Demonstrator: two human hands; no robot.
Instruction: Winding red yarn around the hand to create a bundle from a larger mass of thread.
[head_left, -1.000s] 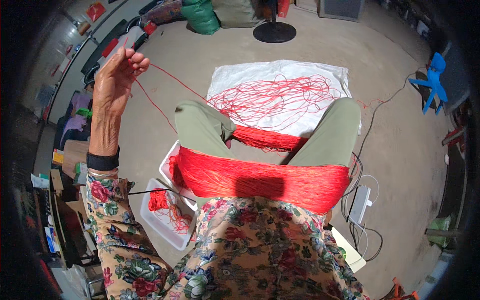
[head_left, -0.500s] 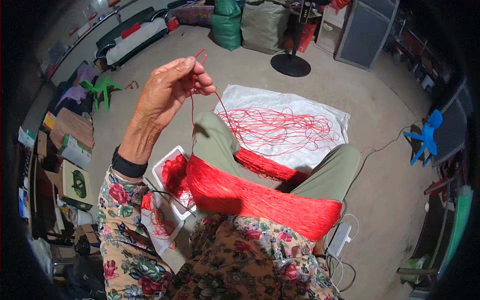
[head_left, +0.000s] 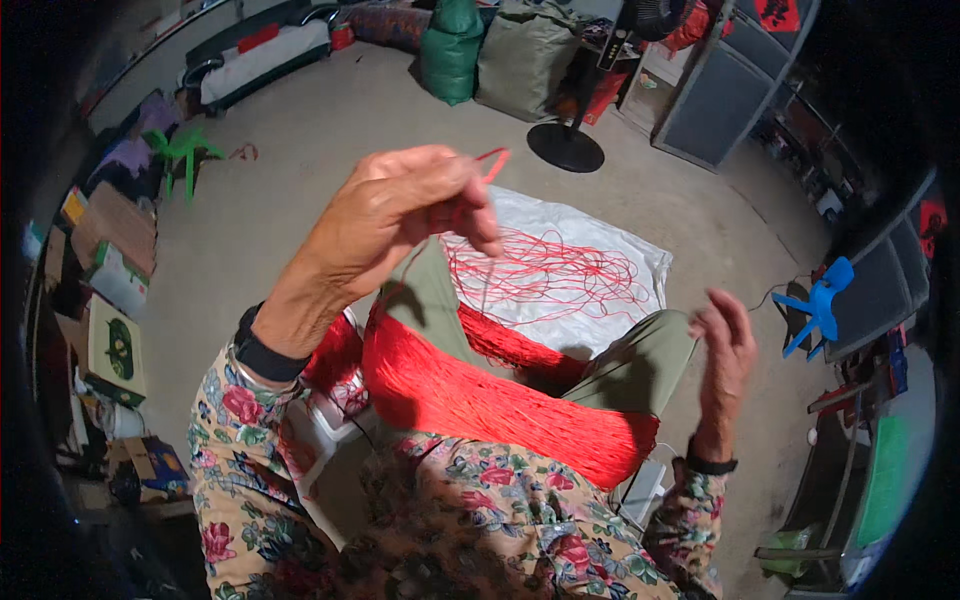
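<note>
My left hand is raised above the left knee, fingers pinched on a thin red cord whose end sticks out past the fingertips. A wide hank of red cord is looped round both my bent knees, its near side across my lap. The far strand of the hank shows between the legs. Out at the right knee, my right hand is lifted with fingers up and apart, slightly blurred, and nothing shows in it. Beyond the knees, loose red cord lies in loops on a white sheet.
Beside my left hip, a white tray holds more red cord. A standing fan and full sacks are at the back. A green stool stands left, a blue stool right. Boxes line the left side.
My left hand has moved right and a little down, still pinching the cord. My right hand, out of sight before, has come up beside the right knee.
</note>
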